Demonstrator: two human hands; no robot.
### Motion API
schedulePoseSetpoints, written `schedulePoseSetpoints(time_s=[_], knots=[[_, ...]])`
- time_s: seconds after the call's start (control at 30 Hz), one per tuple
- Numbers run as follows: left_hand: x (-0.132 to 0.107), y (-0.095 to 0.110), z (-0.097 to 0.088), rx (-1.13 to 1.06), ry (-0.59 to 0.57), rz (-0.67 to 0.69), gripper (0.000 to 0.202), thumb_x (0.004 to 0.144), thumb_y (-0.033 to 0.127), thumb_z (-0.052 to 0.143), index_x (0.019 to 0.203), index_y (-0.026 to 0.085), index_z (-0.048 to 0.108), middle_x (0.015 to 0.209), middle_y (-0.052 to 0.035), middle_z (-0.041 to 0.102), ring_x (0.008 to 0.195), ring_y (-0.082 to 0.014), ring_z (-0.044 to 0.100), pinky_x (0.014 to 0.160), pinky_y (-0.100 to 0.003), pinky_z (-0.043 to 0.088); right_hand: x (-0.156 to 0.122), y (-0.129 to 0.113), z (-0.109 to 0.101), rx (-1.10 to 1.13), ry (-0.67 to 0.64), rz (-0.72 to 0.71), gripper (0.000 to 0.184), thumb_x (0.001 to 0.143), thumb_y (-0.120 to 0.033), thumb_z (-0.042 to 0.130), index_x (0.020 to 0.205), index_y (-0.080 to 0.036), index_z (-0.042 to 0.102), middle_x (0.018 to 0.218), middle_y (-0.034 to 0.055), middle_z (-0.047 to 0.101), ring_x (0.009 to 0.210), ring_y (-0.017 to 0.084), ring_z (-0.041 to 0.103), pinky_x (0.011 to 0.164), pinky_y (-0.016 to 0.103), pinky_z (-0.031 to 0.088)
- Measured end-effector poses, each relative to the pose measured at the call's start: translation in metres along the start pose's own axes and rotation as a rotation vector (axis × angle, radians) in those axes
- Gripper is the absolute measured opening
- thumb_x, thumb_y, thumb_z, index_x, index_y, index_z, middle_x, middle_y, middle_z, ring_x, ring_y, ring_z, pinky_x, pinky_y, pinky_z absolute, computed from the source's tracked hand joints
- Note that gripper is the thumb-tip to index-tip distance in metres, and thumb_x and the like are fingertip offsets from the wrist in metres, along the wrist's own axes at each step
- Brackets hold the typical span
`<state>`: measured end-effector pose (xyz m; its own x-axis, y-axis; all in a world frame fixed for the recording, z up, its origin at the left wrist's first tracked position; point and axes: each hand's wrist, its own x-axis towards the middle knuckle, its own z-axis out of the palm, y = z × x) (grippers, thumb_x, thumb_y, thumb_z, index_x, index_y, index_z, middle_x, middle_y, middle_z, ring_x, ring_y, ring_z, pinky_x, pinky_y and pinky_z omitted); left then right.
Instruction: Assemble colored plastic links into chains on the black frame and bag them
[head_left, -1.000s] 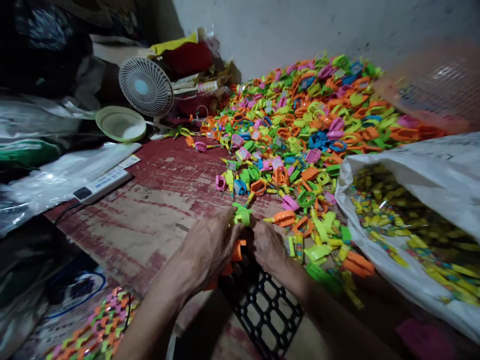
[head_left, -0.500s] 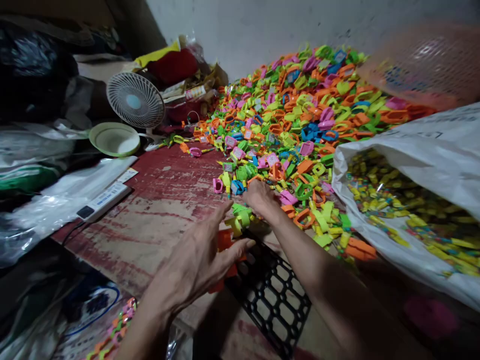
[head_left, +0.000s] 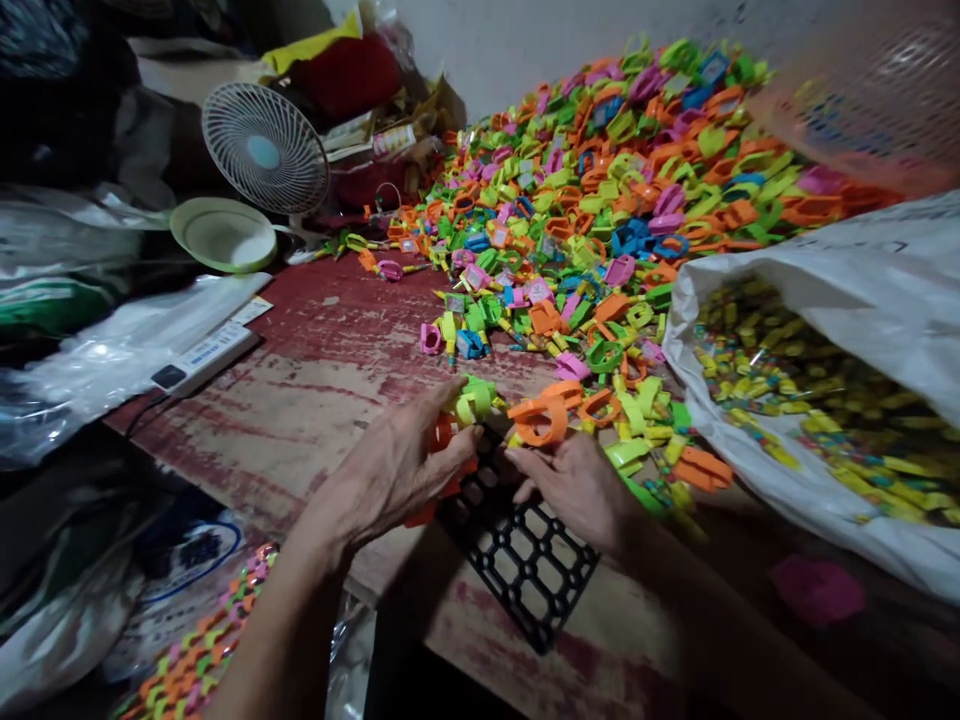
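My left hand (head_left: 390, 470) is curled around a linked run of plastic pieces, a green one (head_left: 474, 398) at its top and orange ones under the fingers. My right hand (head_left: 577, 488) pinches an orange ring-shaped plastic piece (head_left: 541, 420) and holds it close to the green one. Both hands hover over a black plastic grid (head_left: 525, 565) lying on the worn red floor (head_left: 330, 350). A big heap of coloured plastic pieces (head_left: 600, 180) spreads out beyond the hands.
A white sack (head_left: 840, 290) full of small yellow packets lies open at the right. A small white fan (head_left: 264, 148), a pale green dish (head_left: 223, 234) and a power strip (head_left: 206, 356) sit at the left. A chain of joined pieces (head_left: 195, 665) trails at the lower left.
My right hand reached out into the heap, took an orange piece and came back beside my left hand. My left hand has closed again on the linked pieces.
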<state>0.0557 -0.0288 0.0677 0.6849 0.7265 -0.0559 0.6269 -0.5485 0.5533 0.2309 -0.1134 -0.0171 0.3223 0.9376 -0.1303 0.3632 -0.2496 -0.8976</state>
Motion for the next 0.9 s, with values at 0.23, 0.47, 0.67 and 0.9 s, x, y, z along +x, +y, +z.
schedulePoseSetpoints(time_s=[0.23, 0.47, 0.67, 0.9], knots=[[-0.001, 0.000, 0.001, -0.005, 0.025, 0.008, 0.055, 0.093, 0.039, 0.043, 0.142, 0.016, 0.052, 0.072, -0.0020, 0.070, 0.069, -0.0199, 0.068, 0.056, -0.025, 0.048, 0.008, 0.008, 0.029, -0.151, 0.183, -0.061, 0.013, 0.082, -0.019, 0.060, 0.079, -0.019, 0.072, 0.071, 0.0053, 0.074, 0.067, 0.020, 0.070, 0.060, 0.026, 0.051], [-0.002, 0.000, -0.001, 0.009, 0.040, 0.045, 0.040, 0.091, 0.034, 0.043, 0.123, 0.019, 0.062, 0.079, -0.0020, 0.072, 0.066, -0.0185, 0.065, 0.061, -0.027, 0.046, 0.007, 0.012, 0.028, -0.256, 0.159, -0.326, 0.026, 0.082, -0.014, 0.053, 0.092, -0.019, 0.077, 0.080, 0.0079, 0.077, 0.075, 0.022, 0.073, 0.069, 0.028, 0.056], [-0.004, 0.000, 0.000, -0.002, 0.000, 0.032, 0.043, 0.095, 0.037, 0.042, 0.131, 0.019, 0.057, 0.078, -0.0009, 0.071, 0.065, -0.0188, 0.065, 0.061, -0.028, 0.046, 0.009, 0.006, 0.030, -0.180, 0.112, -0.437, 0.026, 0.084, -0.014, 0.052, 0.090, -0.020, 0.077, 0.073, 0.0048, 0.073, 0.063, 0.019, 0.067, 0.067, 0.027, 0.054], [0.003, 0.001, 0.004, 0.170, 0.040, 0.013, 0.059, 0.095, 0.053, 0.043, 0.138, 0.014, 0.053, 0.127, -0.0152, 0.069, 0.117, -0.0313, 0.065, 0.101, -0.047, 0.052, 0.013, 0.002, 0.033, -0.228, 0.099, -0.501, 0.023, 0.086, -0.016, 0.052, 0.087, -0.020, 0.074, 0.075, 0.0057, 0.073, 0.064, 0.019, 0.066, 0.060, 0.027, 0.050]])
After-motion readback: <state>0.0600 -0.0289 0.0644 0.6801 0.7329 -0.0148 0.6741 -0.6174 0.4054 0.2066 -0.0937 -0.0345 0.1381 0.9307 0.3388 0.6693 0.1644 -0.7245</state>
